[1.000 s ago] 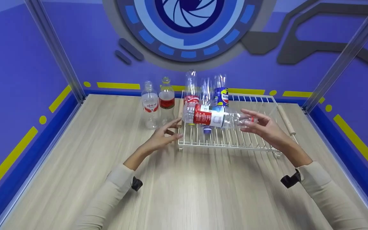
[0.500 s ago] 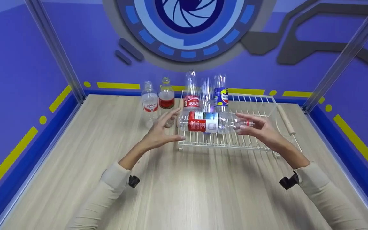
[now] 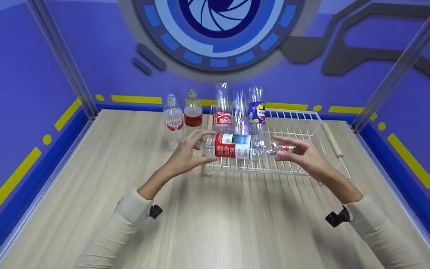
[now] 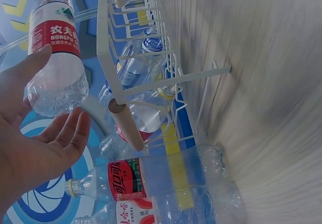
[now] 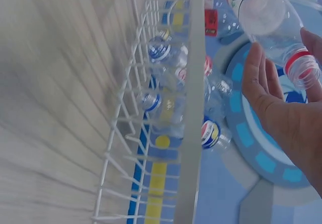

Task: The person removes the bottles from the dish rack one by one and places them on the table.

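Observation:
A clear plastic water bottle (image 3: 233,146) with a red, white and picture label lies sideways in the air above the white wire rack (image 3: 259,172). My right hand (image 3: 307,154) pinches its neck, thumb below and fingers above; a red ring circles the neck in the right wrist view. My left hand (image 3: 186,156) spans the base, thumb and fingers spread apart. Seen from the left wrist, those fingers are loose, with fingertips at the bottom of the water bottle (image 4: 58,63) and the thumb overlapping its label.
Upside down in the rack's left part stand a red-labelled bottle (image 3: 222,117), a clear bottle (image 3: 240,112) and a blue-labelled bottle (image 3: 257,113). Two upright bottles, one white-labelled (image 3: 173,121) and one red-labelled (image 3: 193,119), stand left of the rack. A wooden handle (image 3: 332,140) edges its right side.
The water bottle has moved left and nearer to me in my right hand. My left hand has risen slightly and opened out around its base.

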`<state>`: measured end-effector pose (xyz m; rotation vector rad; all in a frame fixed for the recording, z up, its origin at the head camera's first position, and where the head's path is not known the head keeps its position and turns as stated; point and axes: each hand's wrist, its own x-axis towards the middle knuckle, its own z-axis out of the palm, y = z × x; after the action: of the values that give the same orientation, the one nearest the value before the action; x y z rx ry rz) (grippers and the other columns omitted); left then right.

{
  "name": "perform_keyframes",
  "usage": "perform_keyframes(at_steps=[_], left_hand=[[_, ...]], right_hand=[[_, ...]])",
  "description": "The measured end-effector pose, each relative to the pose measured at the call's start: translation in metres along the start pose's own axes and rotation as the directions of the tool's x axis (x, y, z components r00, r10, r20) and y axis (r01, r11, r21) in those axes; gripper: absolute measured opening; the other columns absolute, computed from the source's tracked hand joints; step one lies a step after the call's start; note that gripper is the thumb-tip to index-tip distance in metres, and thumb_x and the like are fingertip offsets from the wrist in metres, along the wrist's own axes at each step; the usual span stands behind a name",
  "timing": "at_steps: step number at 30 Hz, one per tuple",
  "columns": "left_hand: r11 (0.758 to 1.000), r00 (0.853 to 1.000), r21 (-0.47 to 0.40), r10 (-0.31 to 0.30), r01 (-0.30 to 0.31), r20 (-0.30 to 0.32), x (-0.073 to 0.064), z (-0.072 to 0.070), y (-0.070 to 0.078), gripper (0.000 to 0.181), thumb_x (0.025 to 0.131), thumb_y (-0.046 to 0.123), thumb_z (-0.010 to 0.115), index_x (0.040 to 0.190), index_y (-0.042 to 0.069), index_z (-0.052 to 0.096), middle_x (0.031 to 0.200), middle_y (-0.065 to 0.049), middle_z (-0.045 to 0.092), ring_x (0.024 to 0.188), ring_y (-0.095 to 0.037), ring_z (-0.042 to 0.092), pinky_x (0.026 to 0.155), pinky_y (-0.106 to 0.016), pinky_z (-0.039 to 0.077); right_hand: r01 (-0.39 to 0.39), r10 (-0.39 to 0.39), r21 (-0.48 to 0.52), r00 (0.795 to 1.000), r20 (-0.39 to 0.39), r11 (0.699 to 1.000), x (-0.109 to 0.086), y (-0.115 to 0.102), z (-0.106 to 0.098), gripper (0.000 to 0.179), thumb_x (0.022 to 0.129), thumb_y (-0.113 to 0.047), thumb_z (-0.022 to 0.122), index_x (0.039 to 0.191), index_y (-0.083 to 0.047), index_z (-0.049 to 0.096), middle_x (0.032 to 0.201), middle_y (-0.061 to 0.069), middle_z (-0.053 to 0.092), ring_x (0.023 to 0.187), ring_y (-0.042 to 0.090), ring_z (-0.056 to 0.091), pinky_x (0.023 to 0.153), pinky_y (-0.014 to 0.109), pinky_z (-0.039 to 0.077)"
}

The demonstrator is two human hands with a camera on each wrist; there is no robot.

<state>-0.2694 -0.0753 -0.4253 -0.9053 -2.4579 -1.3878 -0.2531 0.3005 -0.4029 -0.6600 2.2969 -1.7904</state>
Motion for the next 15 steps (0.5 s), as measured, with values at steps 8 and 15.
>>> perform_keyframes(at_steps=[8,15], left_hand=[[0.985,0.995,0.148,0.095,-0.093,-0.009,0.0,0.003,0.005,0.074,0.079,0.013,0.089,0.145,0.019,0.057,0.135,-0.01,0.061,0.125,-0.031,0.059,0.102,-0.048,0.054],[0.967,0.991,0.23,0.121,-0.105,-0.056,-0.002,0.0,0.004,0.073,0.075,0.015,0.092,0.141,0.019,0.061,0.13,-0.012,0.059,0.121,-0.029,0.057,0.102,-0.046,0.054]], right_hand=[[0.013,-0.013,-0.021,1.0,0.006,1.0,-0.003,-0.012,0.011,0.054,0.097,-0.008,0.068,0.147,0.0,0.051,0.126,0.017,0.071,0.097,0.018,0.076,0.093,0.032,0.059],[0.018,-0.017,-0.058,1.0,0.017,0.998,-0.001,-0.011,0.009,0.055,0.097,-0.008,0.069,0.149,-0.003,0.05,0.132,0.008,0.068,0.109,0.015,0.072,0.091,0.029,0.06]])
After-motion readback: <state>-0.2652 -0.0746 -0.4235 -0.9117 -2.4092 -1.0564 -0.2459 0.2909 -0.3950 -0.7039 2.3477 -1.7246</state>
